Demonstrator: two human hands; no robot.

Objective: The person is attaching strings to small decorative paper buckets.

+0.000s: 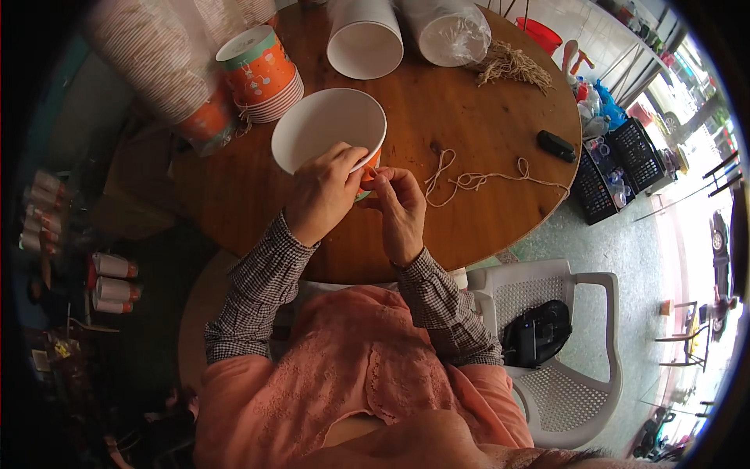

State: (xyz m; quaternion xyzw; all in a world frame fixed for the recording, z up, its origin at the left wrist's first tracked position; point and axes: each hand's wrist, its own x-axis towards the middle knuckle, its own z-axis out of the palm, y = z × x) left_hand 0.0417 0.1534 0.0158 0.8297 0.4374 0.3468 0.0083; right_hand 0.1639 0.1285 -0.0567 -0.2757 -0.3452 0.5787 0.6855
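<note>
A large paper bucket (324,125), white inside and orange outside, lies tilted on the round table with its mouth facing up and toward me. My left hand (326,191) is closed over its near right rim, fingers on the edge. Close beside it, my right hand (401,209) pinches at the bucket's orange outer side; a thin pale strand seems to show at the fingertips, too small to be sure of. Right of my hands, a length of thin cream string (476,181) lies loosely looped on the wood.
Nested orange buckets (262,74) and tall stacks of paper cups (148,59) stand at the back left. Two white buckets (365,48) lie behind, one plastic-wrapped, near a string bundle (516,66). A black object (556,145) sits at the table's right edge. A grey chair (566,387) stands to my right.
</note>
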